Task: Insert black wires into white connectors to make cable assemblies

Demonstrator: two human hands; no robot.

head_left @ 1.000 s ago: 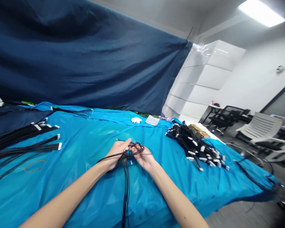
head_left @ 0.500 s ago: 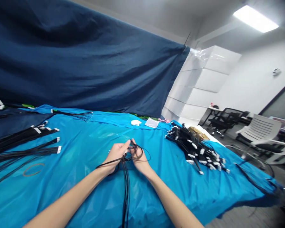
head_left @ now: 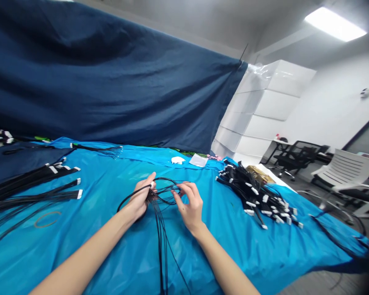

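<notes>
A bundle of thin black wires (head_left: 161,229) hangs from my left hand (head_left: 140,200), which is closed around it above the blue-covered table (head_left: 110,254). A small white piece (head_left: 152,185) shows at the thumb of that hand, and a thicker black strand curves over its wrist. Loops of the same wires stretch to the right, where my right hand (head_left: 190,205) pinches some of them between thumb and fingers. The far wire ends run down toward the near edge, out of view.
Black wire bundles with white connectors (head_left: 80,194) lie at the left, near a tan ring (head_left: 47,219). A heap of similar bundles (head_left: 258,196) lies at the right, beside a brown package (head_left: 260,175). White scraps (head_left: 198,160) sit at the back, before a dark blue curtain (head_left: 110,82).
My right hand has drawn away to the right from my left hand, spreading wire loops between them. My left hand has moved slightly left and turned, still holding the bundle.
</notes>
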